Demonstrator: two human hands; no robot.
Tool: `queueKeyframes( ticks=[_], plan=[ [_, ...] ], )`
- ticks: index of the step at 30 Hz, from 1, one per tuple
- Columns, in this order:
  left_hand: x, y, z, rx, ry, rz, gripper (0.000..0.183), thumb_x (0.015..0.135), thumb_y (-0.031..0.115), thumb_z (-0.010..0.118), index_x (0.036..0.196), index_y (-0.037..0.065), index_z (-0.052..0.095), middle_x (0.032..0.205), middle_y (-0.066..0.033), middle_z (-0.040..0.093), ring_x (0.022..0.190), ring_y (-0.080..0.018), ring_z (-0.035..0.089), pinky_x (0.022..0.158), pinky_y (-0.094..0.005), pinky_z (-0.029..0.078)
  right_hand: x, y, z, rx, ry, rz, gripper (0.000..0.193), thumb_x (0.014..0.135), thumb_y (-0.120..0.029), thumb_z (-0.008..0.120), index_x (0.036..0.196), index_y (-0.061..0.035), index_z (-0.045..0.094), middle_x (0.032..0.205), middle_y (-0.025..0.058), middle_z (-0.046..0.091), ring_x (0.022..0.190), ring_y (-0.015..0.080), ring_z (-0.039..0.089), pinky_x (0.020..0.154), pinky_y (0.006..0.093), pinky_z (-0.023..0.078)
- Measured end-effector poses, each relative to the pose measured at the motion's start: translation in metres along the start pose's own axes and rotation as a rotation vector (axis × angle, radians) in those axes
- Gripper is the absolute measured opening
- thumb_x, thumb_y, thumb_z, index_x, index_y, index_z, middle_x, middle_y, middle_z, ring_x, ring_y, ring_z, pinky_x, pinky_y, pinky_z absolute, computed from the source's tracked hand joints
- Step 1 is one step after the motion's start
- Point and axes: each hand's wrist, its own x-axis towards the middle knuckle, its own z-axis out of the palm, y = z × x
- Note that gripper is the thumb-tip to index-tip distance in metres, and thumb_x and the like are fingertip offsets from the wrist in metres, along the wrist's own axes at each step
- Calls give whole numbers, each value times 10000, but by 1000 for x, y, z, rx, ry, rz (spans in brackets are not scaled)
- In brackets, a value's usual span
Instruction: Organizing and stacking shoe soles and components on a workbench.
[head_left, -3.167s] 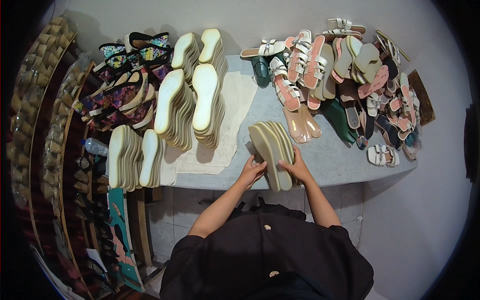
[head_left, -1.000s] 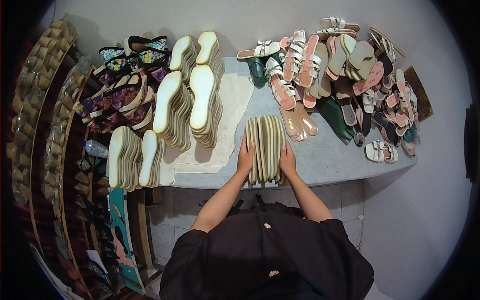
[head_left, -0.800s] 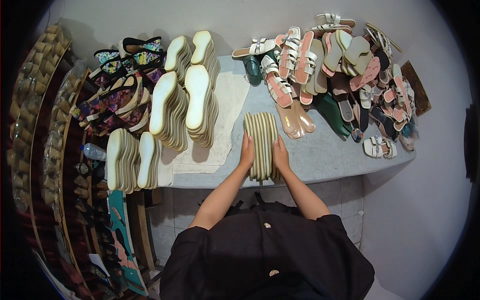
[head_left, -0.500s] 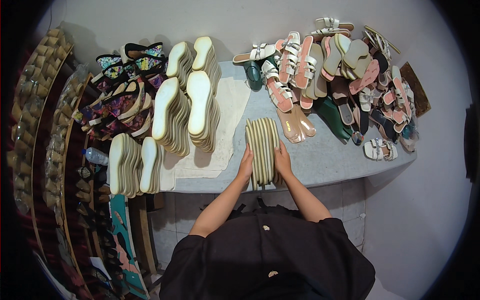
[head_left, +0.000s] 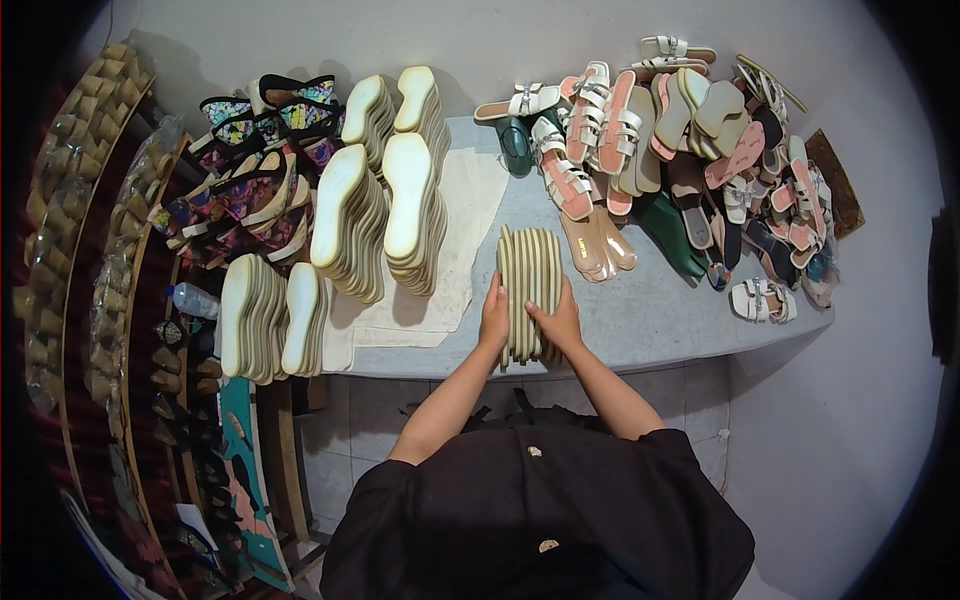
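Observation:
A bundle of shoe soles [head_left: 528,285], cream and olive at their edges, stands on edge near the table's front. My left hand [head_left: 494,318] presses against its left side. On the other side my right hand [head_left: 559,320] grips the bundle, its thumb lying across the near part of the edges. Left of my hands, more soles lie in leaning stacks, with a pale sole [head_left: 407,195] on top of one and another pale sole [head_left: 340,203] on the stack beside it. Two shorter stacks, including one topped by a narrow sole [head_left: 302,318], sit at the table's front left.
White sheets [head_left: 462,230] lie under the stacks on the grey table [head_left: 640,325]. Sandals [head_left: 565,180] and loose insoles heap up at the right. Patterned wedge shoes [head_left: 250,190] pile at the back left. A water bottle [head_left: 194,300] and shelves with wooden-looking heels [head_left: 75,150] stand left.
My right thumb has moved from the bundle's right side onto its edges. My left hand still holds the left side. The whole view has shifted slightly.

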Motion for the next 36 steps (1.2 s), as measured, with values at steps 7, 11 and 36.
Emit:
queueKeyframes(
  ticks=[7, 11, 36],
  plan=[
    [4, -9, -11, 58, -59, 32, 507, 979, 260, 317, 1400, 10, 186, 1411, -128, 293, 1262, -178, 324, 1021, -268, 268, -1, -9, 1, 219, -44, 53, 654, 780, -268, 612, 1320, -53, 312, 1170, 213, 519, 1062, 380, 497, 904, 414, 381],
    [10, -10, -8, 101, -80, 123, 526, 975, 289, 314, 1409, 32, 163, 1415, -145, 290, 1267, -214, 330, 1027, -271, 253, 1, 9, 8, -203, 110, 26, 474, 901, -249, 402, 1330, -55, 349, 1180, 211, 511, 1087, 357, 464, 961, 396, 318],
    [14, 56, 11, -333, -174, 151, 666, 927, 524, 239, 1306, -10, 364, 1227, -110, 490, 1158, -209, 443, 973, -314, 333, 12, -87, -39, 1086, 101, 237, 505, 936, -421, 298, 1258, -51, 421, 1197, 56, 532, 1098, 169, 501, 934, 302, 364]
  ],
)
